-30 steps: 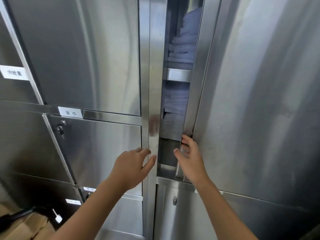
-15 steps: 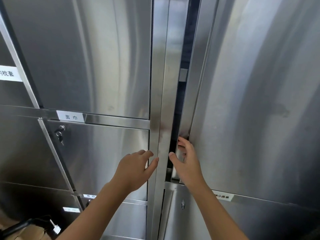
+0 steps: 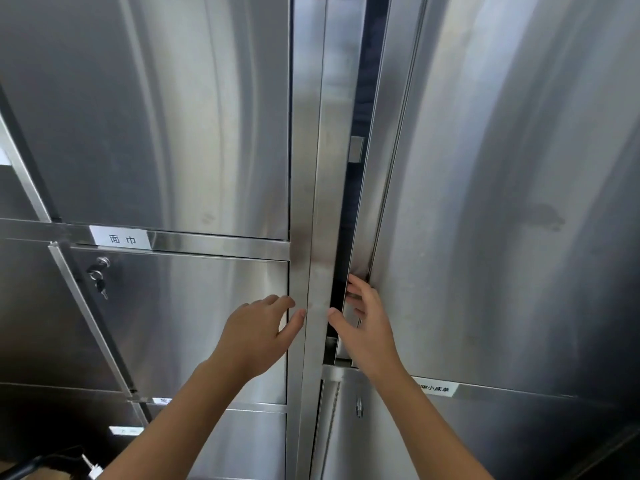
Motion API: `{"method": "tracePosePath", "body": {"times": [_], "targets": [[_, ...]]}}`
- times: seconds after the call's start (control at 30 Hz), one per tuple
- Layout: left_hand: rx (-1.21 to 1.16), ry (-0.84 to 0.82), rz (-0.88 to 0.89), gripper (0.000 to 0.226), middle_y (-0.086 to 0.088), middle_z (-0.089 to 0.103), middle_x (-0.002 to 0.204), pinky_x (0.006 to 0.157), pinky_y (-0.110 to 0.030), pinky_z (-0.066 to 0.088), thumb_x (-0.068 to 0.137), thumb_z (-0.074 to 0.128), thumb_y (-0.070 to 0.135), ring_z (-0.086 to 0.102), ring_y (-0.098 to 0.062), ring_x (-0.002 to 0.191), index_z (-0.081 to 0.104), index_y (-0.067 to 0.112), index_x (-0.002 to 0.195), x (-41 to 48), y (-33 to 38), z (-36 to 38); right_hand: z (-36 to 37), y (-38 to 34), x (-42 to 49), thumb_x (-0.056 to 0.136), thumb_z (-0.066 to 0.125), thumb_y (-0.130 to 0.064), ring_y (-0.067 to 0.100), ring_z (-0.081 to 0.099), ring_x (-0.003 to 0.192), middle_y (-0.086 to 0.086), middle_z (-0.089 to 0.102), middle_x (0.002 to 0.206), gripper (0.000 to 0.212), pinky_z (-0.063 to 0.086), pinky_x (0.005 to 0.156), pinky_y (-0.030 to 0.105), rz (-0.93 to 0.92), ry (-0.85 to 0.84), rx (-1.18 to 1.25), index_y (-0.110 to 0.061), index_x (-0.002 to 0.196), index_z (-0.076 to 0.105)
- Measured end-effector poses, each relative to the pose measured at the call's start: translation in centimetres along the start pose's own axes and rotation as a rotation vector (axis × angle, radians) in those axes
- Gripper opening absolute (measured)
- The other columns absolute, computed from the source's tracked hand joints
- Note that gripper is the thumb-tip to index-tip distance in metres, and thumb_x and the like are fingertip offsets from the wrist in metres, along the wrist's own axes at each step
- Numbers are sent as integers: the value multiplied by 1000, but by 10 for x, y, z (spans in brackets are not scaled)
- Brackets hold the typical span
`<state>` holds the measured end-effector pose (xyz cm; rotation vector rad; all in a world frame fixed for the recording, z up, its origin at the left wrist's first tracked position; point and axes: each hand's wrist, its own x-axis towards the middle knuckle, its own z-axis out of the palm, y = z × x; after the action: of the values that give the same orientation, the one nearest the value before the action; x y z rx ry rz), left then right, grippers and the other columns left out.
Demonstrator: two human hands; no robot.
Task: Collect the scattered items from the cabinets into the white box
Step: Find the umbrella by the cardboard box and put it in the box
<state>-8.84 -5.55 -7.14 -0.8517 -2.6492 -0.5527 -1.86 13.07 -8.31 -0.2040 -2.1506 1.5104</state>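
**A:** What's nearest?

**B:** Two bare forearms (image 3: 194, 410) reaching up and forward. The left hand (image 3: 256, 336) is loose and holds nothing. Its fingers (image 3: 273, 301) are spread over the right edge of a small door (image 3: 190, 323), and the thumb tip is at the post (image 3: 322, 202).

**A:** And the other?

**B:** The right hand (image 3: 370, 327) is just across the post, on the tall door (image 3: 502, 202). Its fingers are nearly straight and lie against that door's turned edge. The thumb is spread out toward the post. It touches the edge and does not clasp it.

**A:** Is the tall door closed?

**B:** It is ajar. A narrow dark gap (image 3: 349, 220) runs between it and the post. I cannot tell what lies inside the cabinet there.

**A:** What's around the hands?

**B:** Just below the right wrist there's a strip (image 3: 437, 389) with print on the rail. A latch (image 3: 359, 407) sits on the door under that rail. Over to the left, a key (image 3: 98, 277) hangs in the small door's lock. Above it is a white tag (image 3: 120, 238) reading 面巾.

**A:** Farther off?

**B:** A larger steel door (image 3: 156, 116) rises above the tag, to the left of the post.
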Motion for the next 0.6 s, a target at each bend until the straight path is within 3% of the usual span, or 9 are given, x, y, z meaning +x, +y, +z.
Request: {"method": "tracePosePath", "body": {"times": [0.1,0.27,0.33,0.47,0.6], "targets": [[16,-3,-35,50,13,68,108,67,-25,38,97,26,61,63,-11,84,61,32,117,-1,-8,0,0,-1,-1,90,75,-23,-11,50,121,-19,52,132,61,38,95,2,-9,-4,-3,-43,140,45],[19,-5,-65,51,12,67,111,70,-28,42,97,26,61,65,-13,89,60,31,120,-7,-14,-2,2,-11,-7,92,71,-26,-10,48,126,-23,54,133,57,37,103,12,-54,82,-58,-41,141,47],[17,-23,-89,51,12,67,113,75,-30,47,97,27,61,65,-15,91,60,30,122,-14,-17,-3,6,-13,-12,93,69,-30,-12,47,125,-28,53,132,51,35,99,7,-105,117,-89,-41,139,50],[42,-68,-174,52,11,65,119,82,-35,51,98,27,61,65,-16,96,58,29,125,-34,-20,-6,11,-15,-22,94,66,-33,-15,45,123,-31,52,129,47,32,93,-2,-143,19,-115,-40,138,51],[70,-46,-267,53,11,64,123,85,-35,53,97,26,63,65,-15,99,58,30,125,-55,-10,-13,8,-13,-26,94,67,-34,-20,44,118,-36,50,124,47,37,97,12,-129,-140,-82,-43,137,51]]}}
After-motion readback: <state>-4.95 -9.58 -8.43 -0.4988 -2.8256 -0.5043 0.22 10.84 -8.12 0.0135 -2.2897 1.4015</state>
